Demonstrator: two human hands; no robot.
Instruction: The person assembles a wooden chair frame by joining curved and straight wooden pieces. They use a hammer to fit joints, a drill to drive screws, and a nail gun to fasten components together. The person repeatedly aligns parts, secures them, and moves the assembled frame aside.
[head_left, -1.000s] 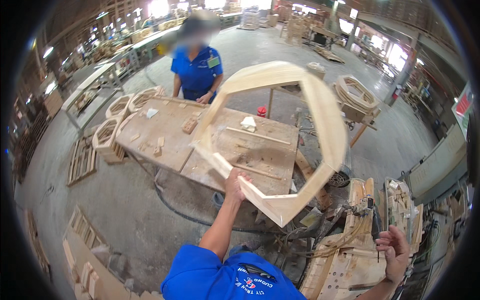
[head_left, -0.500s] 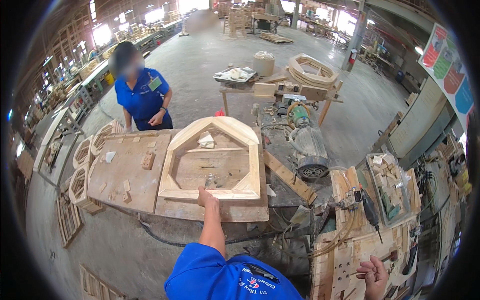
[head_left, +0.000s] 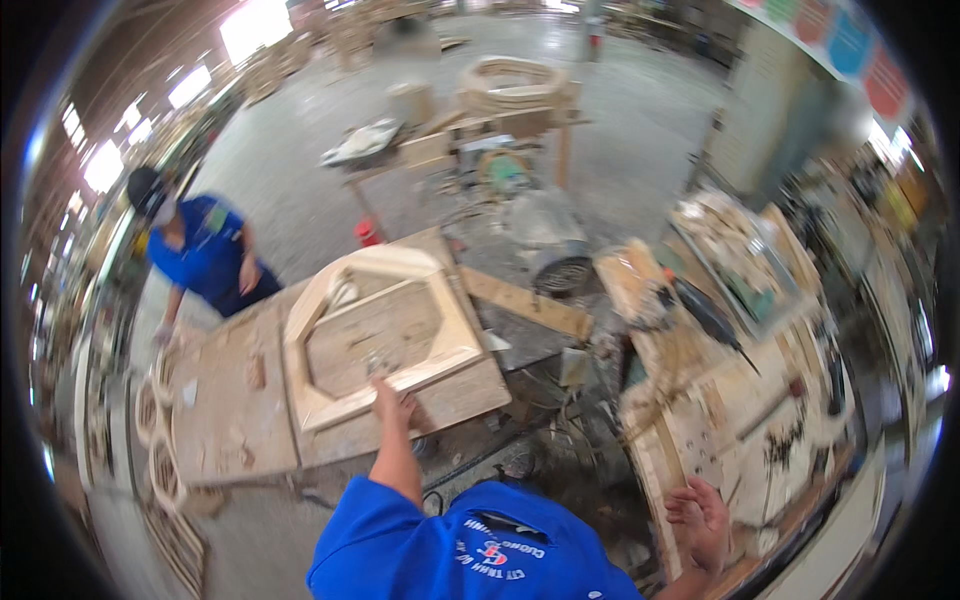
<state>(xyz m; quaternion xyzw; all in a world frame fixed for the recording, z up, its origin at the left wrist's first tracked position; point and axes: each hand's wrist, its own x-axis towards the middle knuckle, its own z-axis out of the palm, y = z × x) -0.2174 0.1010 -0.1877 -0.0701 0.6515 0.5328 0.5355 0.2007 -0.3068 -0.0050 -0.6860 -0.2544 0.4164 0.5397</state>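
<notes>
A wooden frame with angled corners (head_left: 462,352) lies on a board-topped table (head_left: 480,395). My left hand (head_left: 392,402) grips the frame's near rail, with a finger reaching over it and the rest lower at its front side. My right hand (head_left: 700,515) hovers by the near left edge of the wooden workbench (head_left: 705,425). Its fingers are loosely bent and apart, with nothing visible in them. A hammer-like tool (head_left: 768,412) lies on that bench, apart from the hand. Beside it is a scatter of small dark pieces (head_left: 783,445), too blurred to name.
A co-worker in blue (head_left: 205,250) stands past the table's far left. A black power screwdriver (head_left: 708,315) and a tray of wood scraps (head_left: 735,255) occupy the bench's far side. Beyond the table sits a motor (head_left: 545,235). Stacked frames (head_left: 512,85) stand farther back.
The view has turned to the right, so the table appears tilted and farther left. My right hand now appears clear of the hammer-like tool. My left hand stays at the frame's near rail.
</notes>
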